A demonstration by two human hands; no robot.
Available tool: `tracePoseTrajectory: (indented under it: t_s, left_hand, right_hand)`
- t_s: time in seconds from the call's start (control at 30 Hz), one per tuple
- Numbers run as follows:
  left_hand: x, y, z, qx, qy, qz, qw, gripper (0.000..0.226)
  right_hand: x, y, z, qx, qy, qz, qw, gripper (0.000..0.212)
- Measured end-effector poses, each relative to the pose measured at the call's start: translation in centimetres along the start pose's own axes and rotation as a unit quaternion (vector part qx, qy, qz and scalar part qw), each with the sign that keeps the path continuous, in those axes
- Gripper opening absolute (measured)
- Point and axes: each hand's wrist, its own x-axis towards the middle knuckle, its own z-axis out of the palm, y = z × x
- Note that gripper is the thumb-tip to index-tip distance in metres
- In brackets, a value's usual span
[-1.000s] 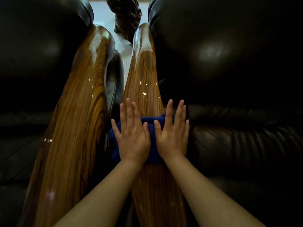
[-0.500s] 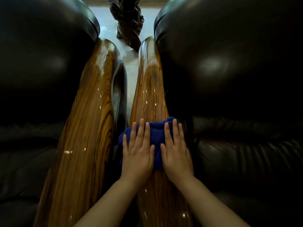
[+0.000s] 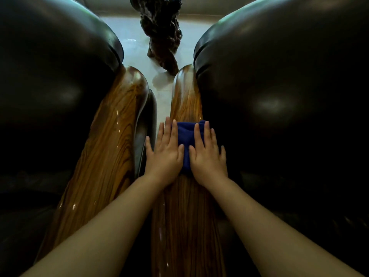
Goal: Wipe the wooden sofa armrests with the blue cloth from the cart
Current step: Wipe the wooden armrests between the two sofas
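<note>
Pressing flat, the left hand [image 3: 164, 154] and right hand [image 3: 207, 156] lie side by side, fingers spread, pinning the blue cloth [image 3: 186, 136] against the right wooden armrest [image 3: 185, 216]; neither clenches it, palms simply bear down, likely to spread pressure across the curved top. At nine o'clock runs the second armrest [image 3: 103, 156], glossy and apart. Dark leather cushions [image 3: 279, 96] crowd at three o'clock, touching the wood. A dark carved piece [image 3: 161, 33] stands at twelve.

Ahead of you the armrest [image 3: 186, 100] runs bare; the black cushion [image 3: 279, 96] crowds its right edge, narrow gap [image 3: 159, 100] left.
</note>
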Motion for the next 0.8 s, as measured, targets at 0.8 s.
tracePoseTrajectory:
  t_s: [0.8]
  left_hand:
    - [8.3,-0.2,-3.8,-0.115,-0.006,0.026,0.993,0.069]
  right_hand:
    - [9.4,0.9,-4.8,0.074,0.018,-0.046,0.996,0.055]
